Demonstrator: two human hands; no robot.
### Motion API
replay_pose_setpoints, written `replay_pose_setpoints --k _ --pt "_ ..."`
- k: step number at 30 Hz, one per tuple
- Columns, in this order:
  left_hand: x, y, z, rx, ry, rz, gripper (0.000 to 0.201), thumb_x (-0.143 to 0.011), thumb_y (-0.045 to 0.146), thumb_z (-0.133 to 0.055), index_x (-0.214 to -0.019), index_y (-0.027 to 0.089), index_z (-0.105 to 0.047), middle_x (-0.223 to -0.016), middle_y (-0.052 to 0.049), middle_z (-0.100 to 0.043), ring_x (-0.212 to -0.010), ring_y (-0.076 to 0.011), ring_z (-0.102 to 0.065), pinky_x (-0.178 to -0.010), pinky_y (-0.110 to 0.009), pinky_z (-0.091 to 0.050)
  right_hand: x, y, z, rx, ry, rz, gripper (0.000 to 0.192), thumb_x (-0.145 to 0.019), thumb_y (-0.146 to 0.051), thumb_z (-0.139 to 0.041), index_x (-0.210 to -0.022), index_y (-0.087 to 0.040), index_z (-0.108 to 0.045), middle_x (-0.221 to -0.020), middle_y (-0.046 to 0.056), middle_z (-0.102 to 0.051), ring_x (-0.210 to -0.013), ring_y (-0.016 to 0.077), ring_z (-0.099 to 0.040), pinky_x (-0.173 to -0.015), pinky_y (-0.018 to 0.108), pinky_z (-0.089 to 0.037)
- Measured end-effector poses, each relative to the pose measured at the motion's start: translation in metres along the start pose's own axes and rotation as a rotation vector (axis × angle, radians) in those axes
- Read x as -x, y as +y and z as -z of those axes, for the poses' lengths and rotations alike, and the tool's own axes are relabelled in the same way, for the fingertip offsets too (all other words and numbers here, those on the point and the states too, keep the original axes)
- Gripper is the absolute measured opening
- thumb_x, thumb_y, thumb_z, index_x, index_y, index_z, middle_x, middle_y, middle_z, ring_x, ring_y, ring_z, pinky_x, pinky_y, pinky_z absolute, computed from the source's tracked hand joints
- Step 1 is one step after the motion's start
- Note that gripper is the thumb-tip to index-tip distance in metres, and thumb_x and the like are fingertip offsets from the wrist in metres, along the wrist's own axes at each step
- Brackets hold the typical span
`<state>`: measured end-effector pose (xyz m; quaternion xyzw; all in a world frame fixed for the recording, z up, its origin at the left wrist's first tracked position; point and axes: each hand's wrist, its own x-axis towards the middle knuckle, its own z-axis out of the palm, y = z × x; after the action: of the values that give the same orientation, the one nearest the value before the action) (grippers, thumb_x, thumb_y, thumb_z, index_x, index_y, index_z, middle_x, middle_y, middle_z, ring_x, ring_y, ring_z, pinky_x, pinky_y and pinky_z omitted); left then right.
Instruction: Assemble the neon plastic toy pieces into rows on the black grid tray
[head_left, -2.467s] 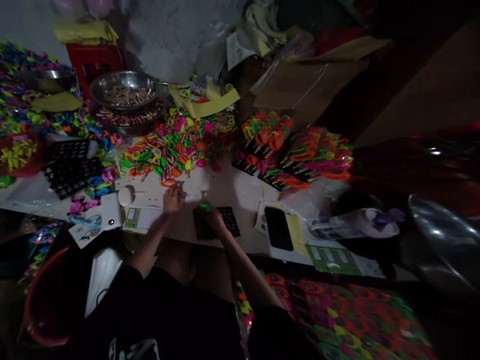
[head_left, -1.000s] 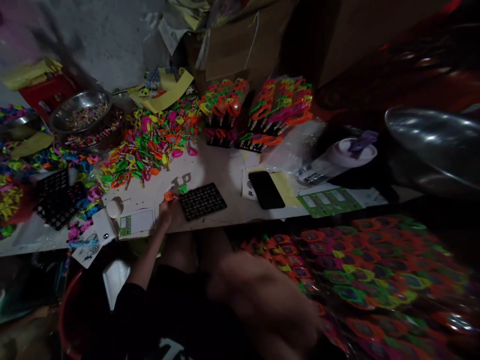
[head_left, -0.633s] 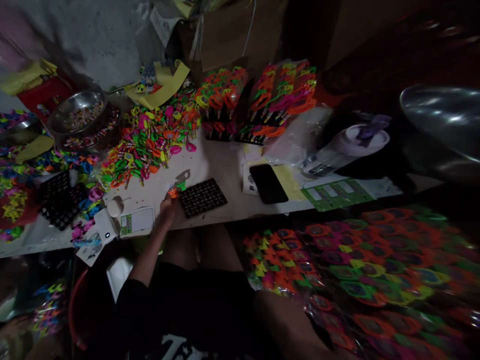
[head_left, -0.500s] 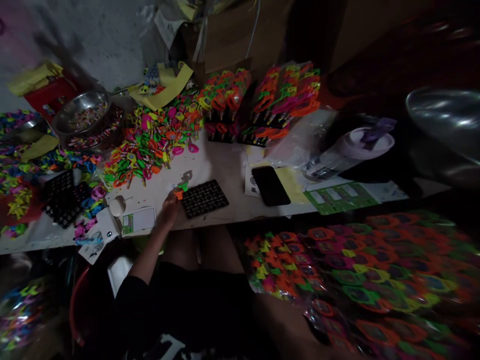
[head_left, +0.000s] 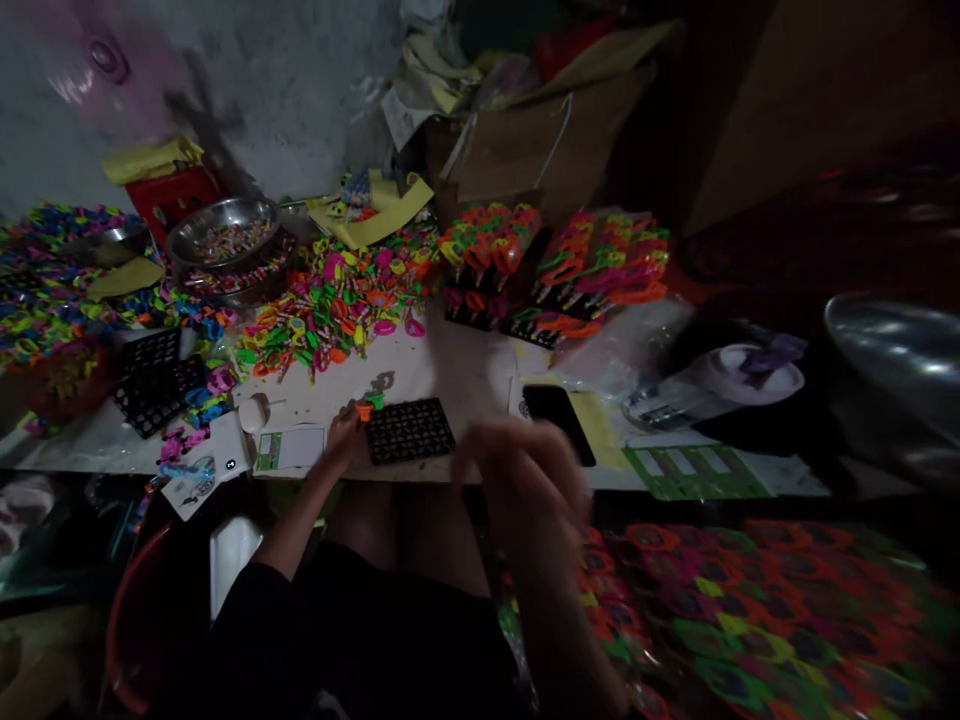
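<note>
Pinching a small orange piece [head_left: 364, 411], the left hand [head_left: 343, 437] rests at the near edge of the work table [head_left: 465, 375], fingers closed on the piece right at the left corner of a black grid tray [head_left: 409, 431]. A small green piece [head_left: 375, 401] sits touching the orange one at that same tray corner. The tray lies flat on the table, its cells looking bare apart from that corner.

The right hand [head_left: 525, 478] is raised in the air nearer the camera, to the right of the tray and clear of it; it is blurred, the fingers look loosely spread, and whether it holds anything cannot be told.

Just left of the left hand lies a white card with a green edge [head_left: 289, 449]. To the right of the tray a black phone [head_left: 559, 437] lies on yellow paper. Beyond the tray, a loose heap of neon plastic scissors [head_left: 341, 305] covers the table, with filled racks of scissors [head_left: 555, 275] standing to its right. A steel bowl [head_left: 223, 232] of small parts stands at the back left, and more black grid trays [head_left: 154, 378] lie at the left. Packed sheets of bright scissors [head_left: 750, 620] lie low on the right, below the table edge.
</note>
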<state>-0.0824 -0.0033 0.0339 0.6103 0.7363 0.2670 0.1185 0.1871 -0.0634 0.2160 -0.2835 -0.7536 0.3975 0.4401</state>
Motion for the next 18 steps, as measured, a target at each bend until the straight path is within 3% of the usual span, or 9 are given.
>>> replay_pose_setpoints --k 2,4,7,12,15,18 --pt "0.01 -0.013 0.003 -0.001 0.034 0.009 0.03 -0.089 0.013 -0.048 -0.115 0.012 -0.064 -0.11 -0.013 -0.068 -0.105 -0.0271 -0.062 -0.095 -0.042 -0.047 -0.065 0.048 -0.021 -0.061 0.036 -0.074 0.039 -0.09 -0.054 -0.044 -0.095 -0.021 -0.064 -0.076 0.002 -0.064 -0.068 0.0135 -0.061 -0.06 0.024 -0.052" --pt "0.02 -0.023 0.001 -0.005 0.076 0.011 0.032 -0.088 0.011 -0.048 -0.116 0.014 -0.063 -0.111 -0.012 -0.068 -0.106 -0.0261 -0.061 -0.095 -0.041 -0.047 -0.127 0.101 -0.053 -0.132 0.059 -0.275 0.048 -0.087 -0.06 -0.045 -0.092 -0.015 -0.064 -0.078 0.002 -0.066 -0.06 0.0094 -0.057 -0.053 0.019 -0.045" --pt "0.029 -0.029 -0.011 -0.018 0.155 0.013 0.035 -0.089 0.013 -0.05 -0.123 0.018 -0.06 -0.117 -0.01 -0.066 -0.107 -0.025 -0.059 -0.095 -0.04 -0.046 -0.192 0.165 -0.105 0.077 -0.006 -0.478 0.05 -0.083 -0.059 -0.05 -0.085 -0.013 -0.067 -0.081 0.006 -0.069 -0.067 0.0107 -0.06 -0.059 0.017 -0.044" --pt "0.033 -0.022 -0.029 -0.067 0.254 0.051 0.022 -0.092 0.025 -0.055 -0.11 0.016 -0.063 -0.107 -0.011 -0.066 -0.1 -0.0251 -0.058 -0.09 -0.04 -0.045 -0.234 0.216 -0.157 0.391 -0.1 -0.549 0.049 -0.081 -0.056 -0.057 -0.092 -0.011 -0.073 -0.098 0.016 -0.071 -0.092 0.0192 -0.066 -0.074 0.021 -0.047" --pt "0.033 -0.021 -0.03 -0.046 0.217 0.059 0.017 -0.092 0.028 -0.057 -0.103 0.017 -0.064 -0.095 -0.008 -0.065 -0.096 -0.0242 -0.057 -0.088 -0.038 -0.044 -0.245 0.231 -0.165 0.422 -0.12 -0.646 0.051 -0.078 -0.058 -0.06 -0.089 -0.009 -0.073 -0.095 0.018 -0.071 -0.092 0.0212 -0.066 -0.073 0.023 -0.046" --pt "0.031 -0.023 -0.03 -0.009 0.21 0.054 0.015 -0.09 0.026 -0.06 -0.101 0.018 -0.064 -0.094 -0.007 -0.065 -0.095 -0.0235 -0.057 -0.089 -0.038 -0.043 -0.241 0.242 -0.158 0.266 -0.167 -0.672 0.05 -0.078 -0.057 -0.058 -0.08 -0.009 -0.071 -0.078 0.012 -0.069 -0.076 0.0181 -0.064 -0.063 0.022 -0.044"
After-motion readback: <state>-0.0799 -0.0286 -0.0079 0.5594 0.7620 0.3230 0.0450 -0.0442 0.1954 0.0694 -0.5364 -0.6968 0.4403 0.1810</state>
